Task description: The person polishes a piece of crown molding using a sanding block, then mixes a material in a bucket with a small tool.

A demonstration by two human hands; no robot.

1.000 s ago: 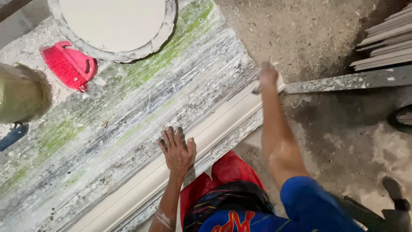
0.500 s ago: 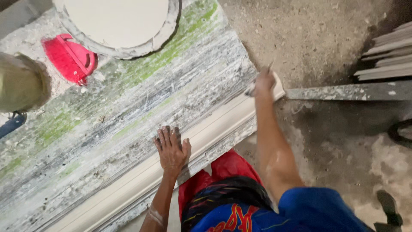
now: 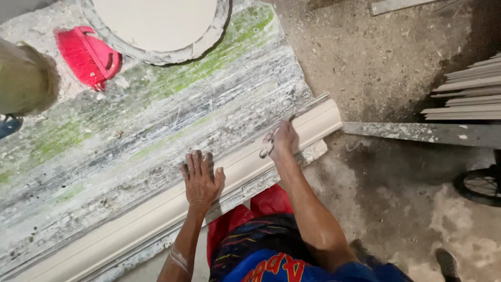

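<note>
A moulding (image 3: 156, 214) lies along the table's (image 3: 130, 130) near edge. On the table, a brush (image 3: 86, 55) sits at ten o'clock and a disc (image 3: 156, 21) at twelve. Planks (image 3: 469, 94) are stacked at three o'clock.

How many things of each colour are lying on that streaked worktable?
Cream: 2, the long moulding under the left hand and right hand, and the round cast
Red: 1, the brush
Total: 3
</note>
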